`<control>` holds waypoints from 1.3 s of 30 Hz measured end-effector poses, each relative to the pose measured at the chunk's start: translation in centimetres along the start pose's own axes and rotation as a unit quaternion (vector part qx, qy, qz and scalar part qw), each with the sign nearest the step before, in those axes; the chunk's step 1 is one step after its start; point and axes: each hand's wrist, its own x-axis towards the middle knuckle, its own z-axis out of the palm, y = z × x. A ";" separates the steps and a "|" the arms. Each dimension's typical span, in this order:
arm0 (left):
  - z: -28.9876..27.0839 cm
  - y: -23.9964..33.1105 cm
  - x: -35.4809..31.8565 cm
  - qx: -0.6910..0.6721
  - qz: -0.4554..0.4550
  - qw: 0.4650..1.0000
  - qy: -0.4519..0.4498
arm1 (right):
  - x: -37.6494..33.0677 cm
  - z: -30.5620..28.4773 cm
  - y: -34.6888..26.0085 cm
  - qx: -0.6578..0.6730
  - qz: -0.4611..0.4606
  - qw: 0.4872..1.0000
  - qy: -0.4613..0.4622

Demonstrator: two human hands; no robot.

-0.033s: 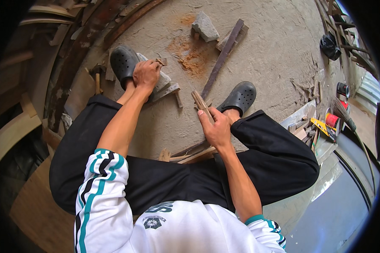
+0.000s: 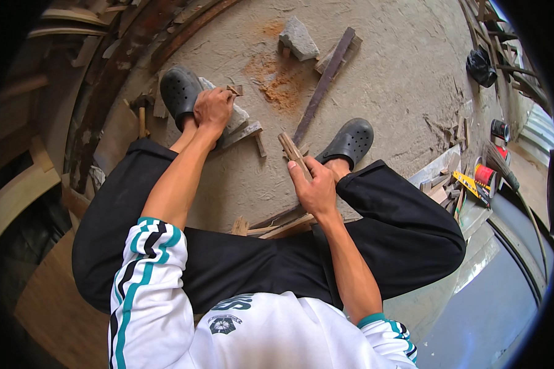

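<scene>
My left hand point(image 2: 214, 109) is closed beside my left shoe, over a pale stone block point(image 2: 239, 115). A small brown piece of wood point(image 2: 235, 90) juts out past its fingers; most of it is hidden. Below the block lie a wooden strip point(image 2: 243, 134) and a short stick point(image 2: 260, 145). Near my right shoe, my right hand point(image 2: 318, 189) grips a short wooden piece point(image 2: 292, 150), thumb along its top, the far end pointing up and left. That piece looks split or layered lengthwise; whether it is one piece or two I cannot tell.
Ahead on the rough floor are a grey stone point(image 2: 299, 39), orange sawdust point(image 2: 277, 83) and a long dark bar point(image 2: 324, 86) on a wood block. Wood scraps point(image 2: 440, 187), a yellow packet point(image 2: 472, 186) and cans point(image 2: 500, 130) sit at right. Boards point(image 2: 24, 178) line the left.
</scene>
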 end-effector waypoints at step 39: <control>2.8 -1.4 0.3 0.018 0.025 0.999 -0.032 | 3.8 -2.6 -2.3 -0.119 0.029 0.987 -0.108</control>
